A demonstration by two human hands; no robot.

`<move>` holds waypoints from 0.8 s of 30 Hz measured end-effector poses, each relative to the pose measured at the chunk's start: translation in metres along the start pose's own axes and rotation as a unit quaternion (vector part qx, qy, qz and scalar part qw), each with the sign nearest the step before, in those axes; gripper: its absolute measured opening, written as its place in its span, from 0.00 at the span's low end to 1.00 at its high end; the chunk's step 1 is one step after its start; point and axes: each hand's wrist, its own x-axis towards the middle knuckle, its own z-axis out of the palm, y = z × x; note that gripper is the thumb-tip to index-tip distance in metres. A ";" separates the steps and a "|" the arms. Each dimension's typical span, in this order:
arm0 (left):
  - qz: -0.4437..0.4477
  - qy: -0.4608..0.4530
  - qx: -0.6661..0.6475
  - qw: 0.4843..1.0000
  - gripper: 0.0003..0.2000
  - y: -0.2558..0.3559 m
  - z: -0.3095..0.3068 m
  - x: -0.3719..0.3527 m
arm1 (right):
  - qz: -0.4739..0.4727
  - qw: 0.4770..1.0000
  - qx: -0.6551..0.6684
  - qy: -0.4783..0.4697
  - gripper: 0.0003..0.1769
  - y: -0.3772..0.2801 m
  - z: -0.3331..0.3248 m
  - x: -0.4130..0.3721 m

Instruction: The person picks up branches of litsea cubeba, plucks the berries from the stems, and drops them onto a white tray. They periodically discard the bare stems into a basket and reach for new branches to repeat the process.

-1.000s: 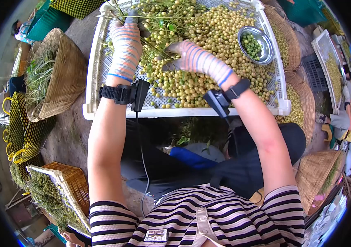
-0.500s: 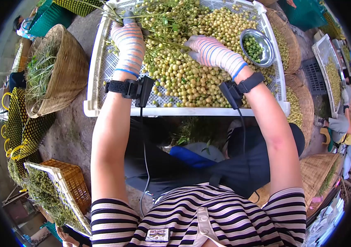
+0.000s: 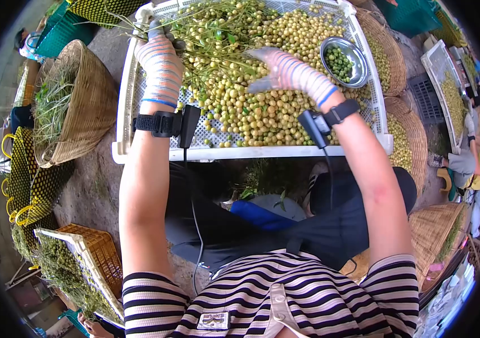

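My left hand (image 3: 160,66), in a striped glove with grey fingertips, is closed around a bunch of thin green stems (image 3: 209,55) at the tray's left side. The stems fan out to the right, with leaves and small fruits among them. My right hand (image 3: 296,74), gloved alike, hovers with thumb and fingers apart over loose round yellow-green fruits (image 3: 273,115). Nothing shows between its fingers, and the stem ends lie just left of it. Beneath both hands is a white perforated plastic tray (image 3: 285,151). A metal bowl (image 3: 359,76) of greener fruits (image 3: 338,63) rests on the tray's right side.
Left of the tray stands a woven basket (image 3: 85,107) of stems; below it is an orange crate (image 3: 96,248) beside a fruit-laden tray. Baskets of fruit (image 3: 414,132) line the right side. A black crate (image 3: 427,98) and another white tray (image 3: 440,62) lie farther right. Other people sit at both edges.
My left hand has shifted left with the stems. My right hand has opened, its thumb and fingers now spread apart, and sits slightly lower.
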 end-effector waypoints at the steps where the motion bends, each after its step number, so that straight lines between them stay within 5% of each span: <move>1: -0.001 0.029 -0.019 0.999 0.08 -0.001 0.002 0.000 | 0.021 0.997 0.062 0.033 0.38 -0.003 0.011 0.011; 2: -0.001 0.059 -0.037 0.998 0.08 -0.001 0.004 0.000 | 0.021 0.997 0.062 0.034 0.38 -0.002 0.017 0.016; 4: 0.059 -0.024 -0.041 0.997 0.08 -0.037 -0.040 0.048 | 0.150 0.986 -0.062 -0.027 0.31 -0.021 0.008 0.018; 6: 0.222 -0.180 0.209 0.935 0.08 -0.038 -0.064 0.067 | 0.130 0.988 -0.077 -0.036 0.24 -0.006 0.025 0.027; 7: 0.222 -0.178 0.210 0.935 0.08 -0.032 -0.062 0.064 | 0.090 0.996 -0.017 -0.013 0.23 0.002 0.032 0.027; 8: 0.236 -0.139 0.351 0.895 0.10 -0.026 -0.062 0.061 | 0.046 0.998 0.043 0.006 0.22 0.009 0.040 0.027; 9: 0.242 -0.096 0.484 0.835 0.13 -0.016 -0.059 0.052 | 0.103 0.966 0.236 -0.017 0.20 0.028 0.056 0.033; 10: 0.242 -0.054 0.606 0.756 0.16 -0.004 -0.056 0.042 | 0.055 0.993 0.103 -0.013 0.17 0.005 0.030 0.027; 11: 0.104 -0.127 0.228 0.960 0.13 0.017 -0.055 0.020 | 0.059 0.989 0.136 -0.018 0.18 0.023 0.041 0.034; 12: 0.106 -0.123 0.228 0.960 0.13 0.026 -0.050 0.013 | 0.061 0.984 0.168 -0.022 0.19 0.040 0.052 0.043; 14: 0.088 -0.069 0.164 0.980 0.10 0.042 -0.043 0.002 | 0.055 0.992 -0.114 0.025 0.16 -0.014 -0.002 0.026; 18: 0.057 0.036 0.024 0.997 0.07 0.064 -0.040 -0.007 | 0.065 0.981 -0.176 -0.051 0.14 -0.055 -0.048 0.027; 19: 0.102 0.001 0.128 0.987 0.07 0.063 -0.052 0.001 | 0.081 0.977 -0.177 -0.088 0.13 -0.062 -0.054 0.027; 22: 0.057 0.028 -0.009 0.998 0.07 0.072 -0.061 -0.003 | 0.023 0.970 -0.239 -0.036 0.14 -0.074 -0.061 0.023; 24: 0.117 -0.016 0.042 0.992 0.04 0.094 -0.068 -0.016 | 0.066 0.948 -0.296 -0.093 0.17 -0.074 -0.064 0.028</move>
